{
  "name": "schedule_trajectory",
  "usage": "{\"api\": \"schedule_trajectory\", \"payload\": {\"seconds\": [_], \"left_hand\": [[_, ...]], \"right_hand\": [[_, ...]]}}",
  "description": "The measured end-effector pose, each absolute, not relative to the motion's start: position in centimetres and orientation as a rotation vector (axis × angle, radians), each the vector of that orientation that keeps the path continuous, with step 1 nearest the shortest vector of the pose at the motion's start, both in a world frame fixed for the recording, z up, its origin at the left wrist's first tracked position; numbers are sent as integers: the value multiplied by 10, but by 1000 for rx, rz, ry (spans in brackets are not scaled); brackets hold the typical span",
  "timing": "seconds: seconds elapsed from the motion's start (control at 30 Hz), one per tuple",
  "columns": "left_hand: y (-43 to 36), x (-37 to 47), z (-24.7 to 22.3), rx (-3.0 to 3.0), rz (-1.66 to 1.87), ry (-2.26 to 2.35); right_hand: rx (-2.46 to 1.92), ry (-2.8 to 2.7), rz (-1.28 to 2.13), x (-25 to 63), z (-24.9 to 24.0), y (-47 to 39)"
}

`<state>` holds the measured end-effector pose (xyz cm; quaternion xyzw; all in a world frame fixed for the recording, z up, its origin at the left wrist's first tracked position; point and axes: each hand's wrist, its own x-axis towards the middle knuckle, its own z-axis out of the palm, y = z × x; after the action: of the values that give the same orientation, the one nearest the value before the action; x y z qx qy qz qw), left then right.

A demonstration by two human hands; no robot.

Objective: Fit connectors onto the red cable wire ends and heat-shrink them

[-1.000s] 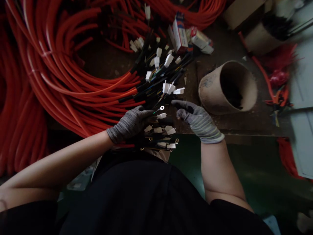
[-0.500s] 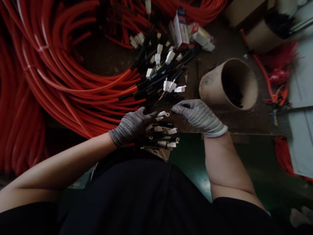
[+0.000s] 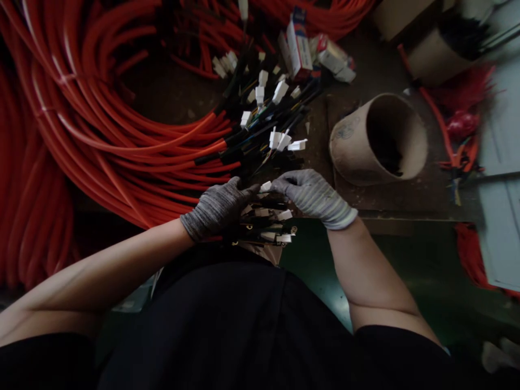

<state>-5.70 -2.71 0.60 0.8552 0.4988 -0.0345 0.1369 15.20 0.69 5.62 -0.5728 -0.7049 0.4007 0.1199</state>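
Note:
My left hand [image 3: 219, 207], in a grey knit glove, is closed round the end of a cable, with thumb and forefinger by a white plug connector [image 3: 265, 186]. From the other side my right hand [image 3: 312, 196], in a striped grey glove, pinches at that connector's right end; what lies between its fingertips is hidden. Below them several more white connectors [image 3: 284, 215] and ring terminals [image 3: 294, 230] stick out on dark wire ends. A bundle of orange cables [image 3: 162, 157] runs in from the left, and other white connectors [image 3: 279, 92] lie above my hands.
A cardboard tube [image 3: 353, 142] with dark contents lies on the brown bench right of my hands. Small boxes [image 3: 299, 46] stand behind the connectors. Red netting [image 3: 463, 103] and a second cardboard tub [image 3: 434, 57] are at the right. The bench edge [image 3: 398, 218] runs below the tube.
My right hand has moved left, from a gap beside the ring terminal to the white connector at my left fingertips. My left hand has stayed almost in place.

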Motion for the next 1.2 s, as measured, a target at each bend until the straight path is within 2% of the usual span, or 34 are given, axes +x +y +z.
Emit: {"api": "schedule_trajectory", "payload": {"seconds": [0.3, 0.4, 0.47, 0.53, 0.67, 0.77, 0.87, 1.0, 1.2], "left_hand": [[-26, -58, 5, 2385, 7, 1423], [-14, -66, 12, 2370, 219, 1268], [1, -72, 21, 2404, 423, 1192], [18, -77, 29, 2465, 523, 1320], [36, -79, 31, 2433, 286, 1662], [19, -78, 27, 2590, 10, 1417], [-14, -79, 23, 2683, -282, 1188], [-33, -81, 17, 2499, -250, 1264], [-8, -93, 21, 1781, 112, 774]], "right_hand": [[-1577, -1999, 1286, 145, 47, 0], [-1574, -1538, 1393, 152, 46, 5], [-1606, -1165, 1326, 165, 45, 14], [-1630, -897, 1325, 180, 40, 22], [-1525, -461, 1490, 198, 13, 17], [-1363, -371, 1438, 202, -8, -5], [-1267, -536, 1439, 202, -18, -25], [-1284, -775, 1516, 195, -12, -33], [-1388, -635, 1477, 179, 5, -34]]}}
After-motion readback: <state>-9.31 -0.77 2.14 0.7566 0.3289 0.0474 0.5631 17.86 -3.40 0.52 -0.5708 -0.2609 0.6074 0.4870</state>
